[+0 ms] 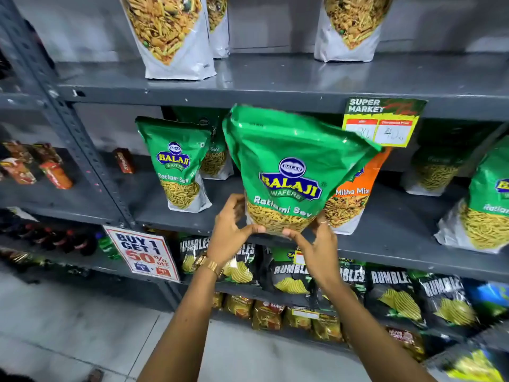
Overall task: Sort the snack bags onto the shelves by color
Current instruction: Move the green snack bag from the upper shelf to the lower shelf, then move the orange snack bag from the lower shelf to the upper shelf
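Note:
A green Ratlami Sev bag (289,161) is held upright in front of the middle shelf (385,244). My left hand (230,230) grips its lower left corner and my right hand (314,244) grips its lower right. Right behind it stands an orange Mitha Mix bag (352,199), partly hidden. More green bags stand on the same shelf: one at the left (176,164), one behind that (217,158), and others at the right (484,205), (438,169).
The upper shelf (275,81) carries white-bottomed mixture bags (170,37). Black Rumbles chip bags (391,293) fill the shelf below, with yellow packs under them. A price tag (382,122) hangs from the upper shelf edge, and a promo sign (143,253) hangs at lower left.

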